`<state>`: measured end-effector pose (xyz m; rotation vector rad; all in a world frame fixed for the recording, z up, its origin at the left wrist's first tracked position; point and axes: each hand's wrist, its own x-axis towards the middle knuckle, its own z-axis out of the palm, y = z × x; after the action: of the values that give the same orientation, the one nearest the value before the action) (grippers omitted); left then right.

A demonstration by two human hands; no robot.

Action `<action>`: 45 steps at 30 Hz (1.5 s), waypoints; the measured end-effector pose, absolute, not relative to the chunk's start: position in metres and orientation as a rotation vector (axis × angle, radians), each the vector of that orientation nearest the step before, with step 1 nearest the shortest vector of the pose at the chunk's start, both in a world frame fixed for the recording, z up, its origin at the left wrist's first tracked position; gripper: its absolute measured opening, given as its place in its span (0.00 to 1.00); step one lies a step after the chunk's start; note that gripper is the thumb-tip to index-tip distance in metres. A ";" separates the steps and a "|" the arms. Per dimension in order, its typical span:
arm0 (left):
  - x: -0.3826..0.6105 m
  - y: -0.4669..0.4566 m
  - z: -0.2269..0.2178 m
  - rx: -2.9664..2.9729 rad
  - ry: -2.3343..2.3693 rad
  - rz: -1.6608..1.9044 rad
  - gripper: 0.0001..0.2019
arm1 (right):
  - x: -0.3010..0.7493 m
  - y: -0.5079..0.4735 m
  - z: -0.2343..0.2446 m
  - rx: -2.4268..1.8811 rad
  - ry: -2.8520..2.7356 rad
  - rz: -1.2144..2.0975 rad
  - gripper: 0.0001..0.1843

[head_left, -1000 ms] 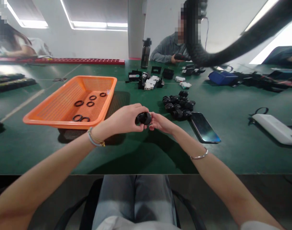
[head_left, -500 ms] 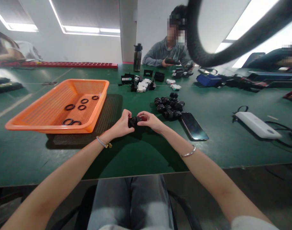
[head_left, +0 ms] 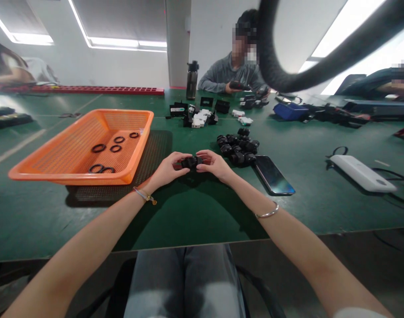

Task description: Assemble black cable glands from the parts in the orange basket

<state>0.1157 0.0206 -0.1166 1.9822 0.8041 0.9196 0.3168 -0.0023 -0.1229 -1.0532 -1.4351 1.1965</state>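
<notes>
Between both hands is a small black ribbed fitting [head_left: 191,163], lying roughly level just above the green table [head_left: 188,221]. My left hand [head_left: 171,169] grips its left end, thumb below and fingers over the top. Its right end is pinched by the thumb and fingers of my right hand [head_left: 217,165]. Just beyond my right hand lies a heap of similar black fittings [head_left: 237,148]. Left of my left hand stands an orange perforated basket [head_left: 137,161] with several black rings [head_left: 98,148] inside.
A phone [head_left: 273,175] lies right of the heap, and a white device with a strap [head_left: 362,173] farther right. White and black parts [head_left: 202,117] are scattered farther back, near a dark bottle [head_left: 192,80]. A co-worker [head_left: 231,73] sits across the table, holding a dark object.
Both hands have shifted slightly right with the fitting. The left fingers now reach over its top, and the fitting has turned more level.
</notes>
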 end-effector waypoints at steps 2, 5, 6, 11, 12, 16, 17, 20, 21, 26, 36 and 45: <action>0.117 0.022 -0.118 1.894 0.797 0.902 0.23 | 0.317 -0.003 -0.122 -1.044 -1.471 1.148 0.23; 0.119 0.025 -0.119 1.779 0.836 0.874 0.24 | 0.317 -0.005 -0.121 -1.054 -1.532 1.099 0.24; 0.119 0.025 -0.119 1.749 0.850 0.867 0.23 | 0.317 -0.005 -0.121 -1.057 -1.542 1.105 0.25; 0.118 0.025 -0.117 1.699 0.896 0.847 0.21 | 0.318 -0.005 -0.123 -1.025 -1.539 1.103 0.25; 0.118 0.025 -0.116 1.701 0.901 0.851 0.21 | 0.318 -0.005 -0.124 -1.018 -1.535 1.094 0.25; 0.117 0.025 -0.115 1.666 0.922 0.870 0.20 | 0.317 -0.005 -0.124 -1.014 -1.542 1.035 0.25; 0.118 0.025 -0.115 1.647 0.932 0.869 0.20 | 0.317 -0.006 -0.124 -1.013 -1.547 1.019 0.25; 0.120 0.026 -0.116 1.607 0.963 0.840 0.17 | 0.316 -0.006 -0.126 -0.994 -1.561 0.971 0.24; 0.121 0.026 -0.116 1.598 0.968 0.831 0.16 | 0.316 -0.006 -0.127 -0.986 -1.565 0.956 0.23; 0.125 0.025 -0.117 1.577 0.945 0.826 0.12 | 0.316 -0.008 -0.126 -0.992 -1.569 0.944 0.23; 0.119 0.025 -0.119 1.647 0.947 0.872 0.20 | 0.317 -0.009 -0.123 -1.098 -1.593 0.993 0.27; 0.118 0.023 -0.117 1.644 0.960 0.850 0.20 | 0.315 -0.010 -0.124 -1.095 -1.532 1.039 0.27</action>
<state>0.1183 0.0234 -0.1171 1.6442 0.9601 0.8503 0.3147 -0.0095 -0.1238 -1.0951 -1.5322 1.0394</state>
